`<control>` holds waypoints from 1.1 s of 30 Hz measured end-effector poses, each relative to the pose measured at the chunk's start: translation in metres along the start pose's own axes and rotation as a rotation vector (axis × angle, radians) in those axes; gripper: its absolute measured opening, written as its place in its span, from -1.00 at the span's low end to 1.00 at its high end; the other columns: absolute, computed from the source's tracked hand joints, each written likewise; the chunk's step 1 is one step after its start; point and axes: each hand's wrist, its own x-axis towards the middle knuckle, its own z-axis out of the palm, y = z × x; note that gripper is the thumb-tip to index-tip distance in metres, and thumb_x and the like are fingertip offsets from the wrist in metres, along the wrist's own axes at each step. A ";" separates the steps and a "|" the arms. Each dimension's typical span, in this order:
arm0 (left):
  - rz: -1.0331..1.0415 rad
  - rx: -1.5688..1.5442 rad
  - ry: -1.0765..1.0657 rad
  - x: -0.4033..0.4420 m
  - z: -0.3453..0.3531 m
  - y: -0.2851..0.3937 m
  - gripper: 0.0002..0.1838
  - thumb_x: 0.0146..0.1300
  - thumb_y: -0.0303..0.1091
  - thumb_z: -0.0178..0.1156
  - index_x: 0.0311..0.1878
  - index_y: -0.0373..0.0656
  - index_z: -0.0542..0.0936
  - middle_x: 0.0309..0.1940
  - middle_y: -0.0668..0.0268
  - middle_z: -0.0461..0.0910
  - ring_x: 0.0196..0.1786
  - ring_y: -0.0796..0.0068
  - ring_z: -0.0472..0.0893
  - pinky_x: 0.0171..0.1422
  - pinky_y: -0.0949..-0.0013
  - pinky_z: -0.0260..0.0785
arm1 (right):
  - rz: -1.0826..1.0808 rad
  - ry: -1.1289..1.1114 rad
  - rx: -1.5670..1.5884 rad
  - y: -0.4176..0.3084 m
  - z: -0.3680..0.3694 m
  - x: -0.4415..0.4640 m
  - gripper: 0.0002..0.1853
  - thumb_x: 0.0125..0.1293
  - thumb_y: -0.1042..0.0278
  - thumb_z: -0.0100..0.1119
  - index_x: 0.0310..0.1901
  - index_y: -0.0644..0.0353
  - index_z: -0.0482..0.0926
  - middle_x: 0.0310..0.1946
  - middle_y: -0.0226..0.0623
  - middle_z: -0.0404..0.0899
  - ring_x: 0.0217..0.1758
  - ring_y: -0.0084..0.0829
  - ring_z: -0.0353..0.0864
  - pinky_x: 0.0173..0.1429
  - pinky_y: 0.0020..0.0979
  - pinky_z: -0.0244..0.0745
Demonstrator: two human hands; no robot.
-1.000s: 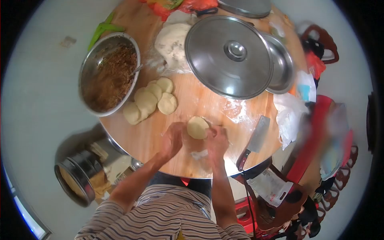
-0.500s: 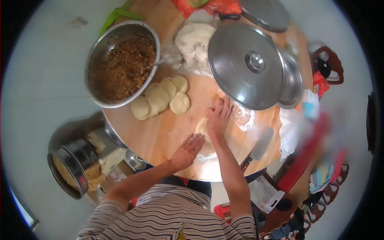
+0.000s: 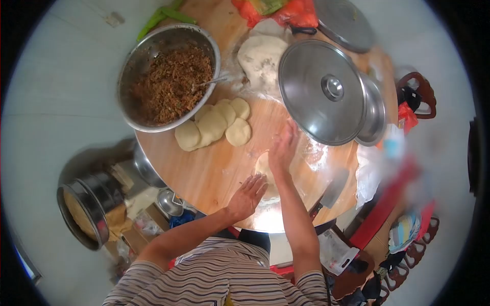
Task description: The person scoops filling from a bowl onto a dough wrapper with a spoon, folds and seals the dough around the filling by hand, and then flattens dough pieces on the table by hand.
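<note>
A small flattened piece of dough lies on the floured wooden table between my hands. My left hand is open at its near-left edge, fingers stretched out and touching or almost touching it. Along its right side my right hand lies low over the table, fingers extended and slightly blurred; what is under the palm is hidden. Left of my right hand, several round dough discs overlap in a group, with one disc at their edge.
A steel bowl of brown filling with a utensil stands at the far left. A big dough mass sits at the back beside a large steel lid, which partly covers a basin. Right of my right forearm lies a cleaver.
The view has shifted, so the table's things appear a little farther right. Both hands remain beside the dough piece, with the right hand's fingers now more blurred.
</note>
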 end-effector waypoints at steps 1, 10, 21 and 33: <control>0.000 -0.004 0.000 0.001 -0.001 0.002 -0.38 0.26 -0.51 0.14 0.43 -0.34 0.45 0.55 -0.12 0.30 0.65 -0.13 0.22 0.75 -0.11 0.04 | 0.001 -0.002 -0.003 0.005 -0.006 -0.004 -0.26 0.37 0.43 0.30 0.54 0.30 0.22 0.52 0.23 0.20 0.61 0.26 0.15 0.69 0.28 -0.01; -0.001 0.016 -0.018 0.005 -0.002 0.024 -0.40 0.27 -0.48 0.10 0.41 -0.37 0.44 0.49 -0.27 0.29 0.59 -0.22 0.28 0.71 -0.09 0.11 | -0.108 -0.136 -0.230 0.024 -0.006 0.004 -0.30 0.34 0.41 0.36 0.47 0.28 0.32 0.53 0.10 0.22 0.60 0.21 0.20 0.63 0.19 0.15; -0.009 0.027 0.017 0.013 0.003 0.000 -0.23 0.08 -0.59 0.22 0.47 -0.34 0.41 0.60 -0.22 0.15 0.67 -0.23 0.13 0.76 -0.05 0.03 | -0.238 -0.222 -0.214 -0.012 0.010 0.024 -0.28 0.43 0.24 0.33 0.51 0.27 0.26 0.52 0.25 0.18 0.67 0.20 0.09 0.72 0.24 0.00; -0.218 -0.237 0.042 0.005 -0.002 0.038 -0.31 0.23 -0.59 0.14 0.46 -0.55 0.30 0.54 -0.43 0.14 0.65 -0.40 0.11 0.76 -0.13 -0.03 | 0.138 0.038 -0.245 0.015 -0.015 -0.040 -0.32 0.33 0.59 0.32 0.47 0.21 0.32 0.54 0.11 0.16 0.64 0.22 0.13 0.59 0.15 0.31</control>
